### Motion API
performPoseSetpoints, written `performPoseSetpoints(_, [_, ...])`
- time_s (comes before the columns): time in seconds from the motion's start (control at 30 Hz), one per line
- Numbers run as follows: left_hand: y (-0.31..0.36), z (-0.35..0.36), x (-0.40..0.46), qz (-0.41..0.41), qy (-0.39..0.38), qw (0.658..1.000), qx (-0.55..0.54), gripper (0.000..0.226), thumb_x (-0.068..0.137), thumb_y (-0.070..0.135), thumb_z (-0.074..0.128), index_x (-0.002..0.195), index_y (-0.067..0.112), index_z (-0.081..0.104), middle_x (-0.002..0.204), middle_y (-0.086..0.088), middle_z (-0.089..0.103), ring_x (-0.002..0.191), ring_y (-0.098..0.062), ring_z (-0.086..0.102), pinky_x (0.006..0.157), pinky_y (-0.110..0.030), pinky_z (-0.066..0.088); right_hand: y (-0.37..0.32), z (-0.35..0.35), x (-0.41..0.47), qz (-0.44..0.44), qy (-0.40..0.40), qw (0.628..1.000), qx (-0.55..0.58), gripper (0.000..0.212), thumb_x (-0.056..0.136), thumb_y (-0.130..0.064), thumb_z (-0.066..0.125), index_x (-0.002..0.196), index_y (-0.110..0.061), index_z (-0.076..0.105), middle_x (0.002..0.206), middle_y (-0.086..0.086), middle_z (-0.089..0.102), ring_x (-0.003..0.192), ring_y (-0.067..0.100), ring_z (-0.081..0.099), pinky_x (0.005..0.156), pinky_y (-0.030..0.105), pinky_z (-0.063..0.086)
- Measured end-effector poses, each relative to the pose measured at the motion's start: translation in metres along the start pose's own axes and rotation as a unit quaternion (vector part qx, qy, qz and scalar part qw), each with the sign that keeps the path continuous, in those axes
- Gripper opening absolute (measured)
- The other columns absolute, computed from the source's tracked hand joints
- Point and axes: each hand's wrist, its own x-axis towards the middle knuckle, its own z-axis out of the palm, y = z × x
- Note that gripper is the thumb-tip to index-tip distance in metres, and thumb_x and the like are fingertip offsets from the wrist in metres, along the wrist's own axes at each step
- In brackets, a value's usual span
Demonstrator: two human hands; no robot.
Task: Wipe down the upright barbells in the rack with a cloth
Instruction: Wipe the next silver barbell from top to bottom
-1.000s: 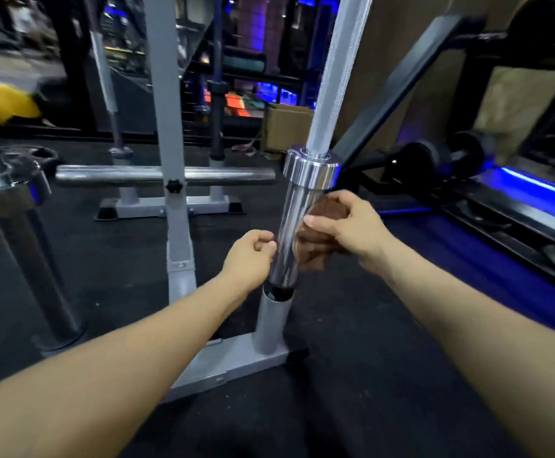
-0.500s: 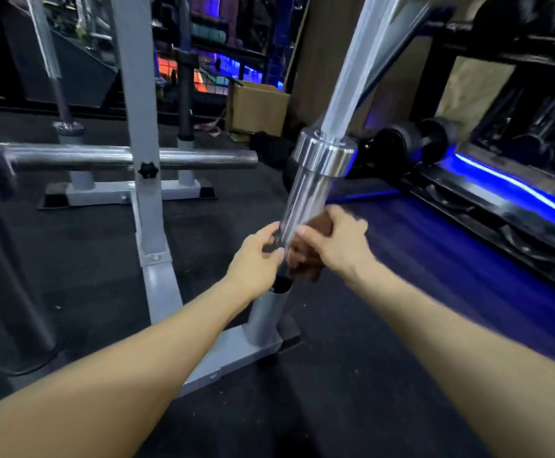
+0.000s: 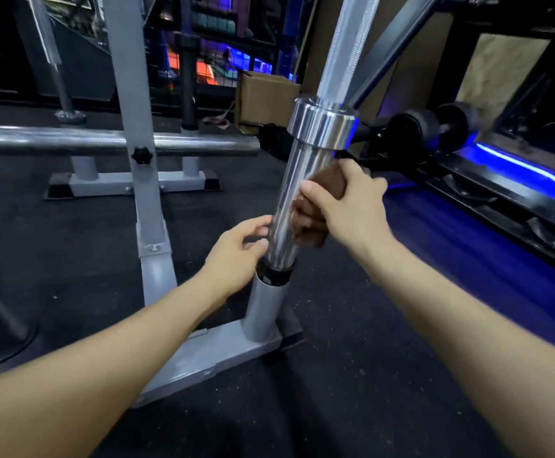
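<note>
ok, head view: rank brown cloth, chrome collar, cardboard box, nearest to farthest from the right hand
1. brown cloth: gripped in the right hand, against the barbell sleeve.
2. chrome collar: just above the hand.
3. cardboard box: on the floor behind, up-left.
</note>
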Motion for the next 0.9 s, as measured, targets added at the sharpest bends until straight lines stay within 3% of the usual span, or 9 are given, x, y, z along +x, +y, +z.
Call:
performPoseSetpoints(0.1, [-0.001, -0.002, -0.001, 0.01, -0.012, 1.0, 0.018, 0.044, 0.094, 0.004, 0.052, 0.129, 0.03, 0.054, 0.108, 0.011, 0.057, 0.081, 0.001, 0.056, 0.075, -0.009, 0.041, 0.006, 0.011, -0.008, 0.014, 0.015, 1.0, 0.022, 0.045, 0.089, -0.039, 0.063, 0.129, -0.024, 0.048, 0.115, 0.007, 0.031, 0.07, 0.0, 0.033, 0.065, 0.01, 0.025])
performPoseSetpoints(0.2, [0.002, -0.001, -0.004, 0.005, -0.012, 0.999, 0.03, 0.048, 0.094, 0.003, 0.052, 0.133, 0.03, 0.05, 0.11, 0.007, 0.055, 0.077, -0.004, 0.054, 0.074, -0.017, 0.042, 0.003, 0.009, -0.007, 0.034, 0.017, 0.999, 0.031, 0.042, 0.088, -0.04, 0.064, 0.124, -0.026, 0.049, 0.113, 0.005, 0.029, 0.069, 0.007, 0.041, 0.068, 0.012, 0.028])
performPoseSetpoints(0.3, [0.01, 0.0, -0.007, -0.012, -0.015, 0.999, 0.045, 0.051, 0.095, 0.002, 0.049, 0.138, 0.028, 0.045, 0.112, 0.007, 0.054, 0.079, -0.007, 0.052, 0.065, -0.013, 0.04, 0.013, 0.021, -0.016, 0.078, -0.053, 0.996, -0.006, 0.044, 0.086, -0.039, 0.067, 0.123, -0.021, 0.051, 0.122, 0.013, 0.035, 0.087, 0.022, 0.042, 0.08, 0.024, 0.035])
performPoseSetpoints(0.37, [0.013, 0.0, -0.012, -0.018, -0.016, 0.998, 0.05, 0.052, 0.095, 0.001, 0.048, 0.14, 0.027, 0.043, 0.118, 0.006, 0.054, 0.09, -0.009, 0.053, 0.067, -0.009, 0.04, 0.02, 0.029, -0.029, 0.113, -0.097, 0.989, -0.011, 0.044, 0.086, -0.038, 0.067, 0.123, -0.019, 0.053, 0.129, 0.018, 0.036, 0.09, 0.024, 0.038, 0.085, 0.028, 0.038])
performPoseSetpoints(0.5, [0.011, -0.003, -0.012, -0.027, -0.031, 0.999, 0.027, 0.049, 0.095, 0.0, 0.048, 0.137, 0.027, 0.047, 0.124, 0.004, 0.057, 0.087, -0.006, 0.052, 0.066, -0.013, 0.041, -0.003, 0.016, -0.011, 0.11, 0.022, 0.993, 0.038, 0.037, 0.082, -0.04, 0.068, 0.114, -0.023, 0.06, 0.124, 0.011, 0.043, 0.074, 0.015, 0.031, 0.083, 0.025, 0.036])
performPoseSetpoints(0.63, [0.006, -0.008, -0.009, -0.029, -0.035, 0.999, 0.004, 0.042, 0.096, 0.001, 0.047, 0.132, 0.023, 0.053, 0.121, 0.002, 0.059, 0.092, -0.004, 0.053, 0.077, -0.014, 0.04, -0.031, 0.015, 0.007, 0.139, 0.106, 0.976, 0.133, 0.051, 0.059, -0.054, 0.074, 0.099, -0.027, 0.06, 0.118, 0.01, 0.042, 0.089, 0.036, 0.056, 0.084, 0.044, 0.053])
performPoseSetpoints(0.77, [0.0, -0.009, -0.006, -0.011, -0.048, 0.998, 0.039, 0.043, 0.095, -0.001, 0.047, 0.133, 0.018, 0.051, 0.12, 0.0, 0.058, 0.09, -0.007, 0.053, 0.07, -0.006, 0.04, -0.004, 0.03, -0.023, 0.131, 0.075, 0.986, 0.074, 0.058, 0.077, -0.041, 0.076, 0.128, -0.024, 0.051, 0.123, 0.009, 0.029, 0.093, 0.026, 0.047, 0.09, 0.023, 0.038])
performPoseSetpoints(0.83, [-0.005, -0.007, -0.006, 0.003, -0.05, 0.997, 0.063, 0.047, 0.094, -0.002, 0.048, 0.135, 0.02, 0.049, 0.118, 0.002, 0.056, 0.081, -0.004, 0.052, 0.069, 0.0, 0.038, 0.012, 0.042, -0.034, 0.143, 0.042, 0.987, 0.066, 0.059, 0.078, -0.038, 0.076, 0.128, -0.022, 0.052, 0.123, 0.01, 0.031, 0.081, 0.015, 0.042, 0.089, 0.023, 0.037])
performPoseSetpoints(0.9, [-0.01, -0.005, -0.008, 0.01, -0.051, 0.996, 0.068, 0.049, 0.094, -0.001, 0.048, 0.137, 0.024, 0.047, 0.116, 0.004, 0.055, 0.076, 0.001, 0.052, 0.075, -0.005, 0.039, 0.022, 0.051, -0.038, 0.154, 0.019, 0.985, 0.069, 0.058, 0.078, -0.038, 0.076, 0.129, -0.022, 0.051, 0.122, 0.009, 0.031, 0.072, 0.004, 0.036, 0.085, 0.023, 0.039])
